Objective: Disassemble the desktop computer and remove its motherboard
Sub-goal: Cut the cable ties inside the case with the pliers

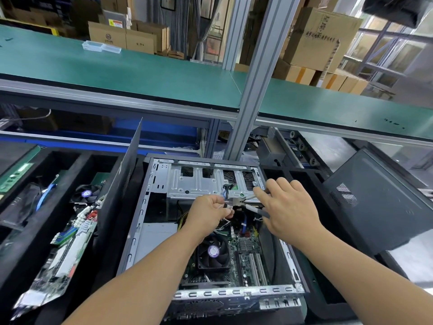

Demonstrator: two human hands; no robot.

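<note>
**Cables first, board after**

The case (pixel 210 231) lies open on its side between foam trays, its panel (pixel 121 184) propped upright at its left edge. The motherboard (pixel 246 254) sits flat on the case floor, toward the near right, with the fan (pixel 213 252) mounted on it and white slots (pixel 257 266) beside that.

Both hands work above the board's far end, just under the drive cage (pixel 199 181). The left hand (pixel 208 214) has its fingers curled, pinching a small connector (pixel 228 205) with thin wires trailing from it. The right hand (pixel 288 207) holds a slim grey-handled tool (pixel 254 211) near that connector, its fingers loosely bent around the handle; the tool's tip is too small to make out.

Judging by what shows, the board is stiff but thin and fragile: light enough for one hand, yet it would flex and crack traces if levered up by a corner. The fan makes it heavier on that side. Bare edges look like the safest hold, two hands on opposite sides, clear of the slots and small parts. The wires are soft and should be pulled by the plug body, not the strands. Sharp sheet-metal rims around the case are a risk to knuckles.

A second board (pixel 70 242) already lies in the left tray (pixel 30 231).
</note>
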